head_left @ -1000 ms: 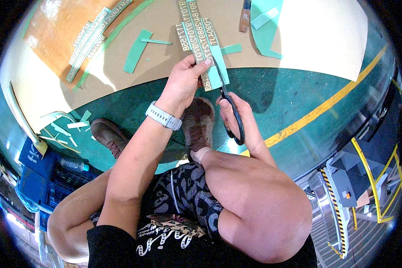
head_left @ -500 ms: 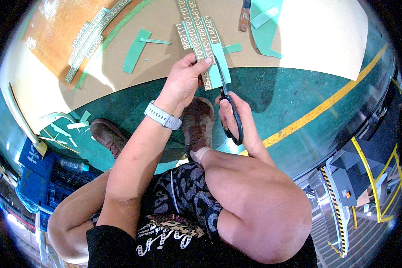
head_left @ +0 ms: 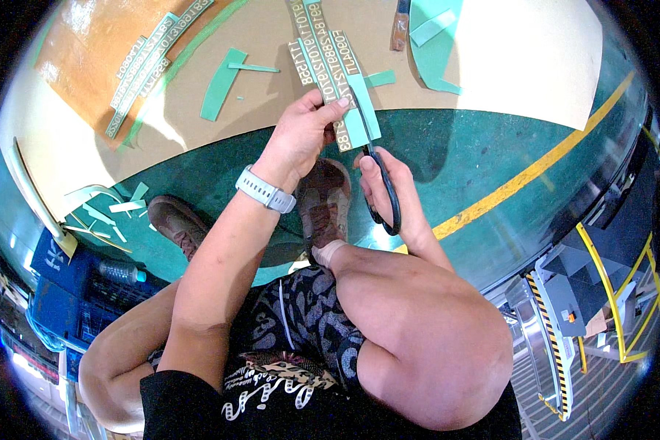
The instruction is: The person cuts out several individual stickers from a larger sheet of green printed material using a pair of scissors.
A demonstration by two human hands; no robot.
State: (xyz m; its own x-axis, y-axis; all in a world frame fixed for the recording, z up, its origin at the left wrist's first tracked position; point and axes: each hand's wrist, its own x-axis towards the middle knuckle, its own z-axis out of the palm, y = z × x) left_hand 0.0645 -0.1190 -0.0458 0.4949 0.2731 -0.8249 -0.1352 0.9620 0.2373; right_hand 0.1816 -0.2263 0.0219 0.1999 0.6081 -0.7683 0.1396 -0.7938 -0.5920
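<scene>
Above green floor (head_left: pixel 484 158), left grip (head_left: pixel 301 133) pinches lettered sheet (head_left: pixel 328 53); right grip (head_left: pixel 408 193) grasps black scissors (head_left: pixel 397 209). Sheet's green margin (head_left: pixel 372 121) shifted slightly rightward since second ago; cut seemingly progressing.

I have green floor (head_left: pixel 477 158) beneath my right hand (head_left: pixel 390 187), with a yellow line (head_left: pixel 521 176) running off to that hand's right, and brown shoes (head_left: pixel 326 191) closer in than my left hand (head_left: pixel 304 128). Beyond both lies a tan sheet (head_left: pixel 264 44), carrying an orange-brown panel (head_left: pixel 81 59) and a green offcut (head_left: pixel 218 88) left of my left hand, and a large green piece (head_left: pixel 434 62) beyond my right; pale green scraps (head_left: pixel 128 206) lie on the floor, well left of my left hand
</scene>
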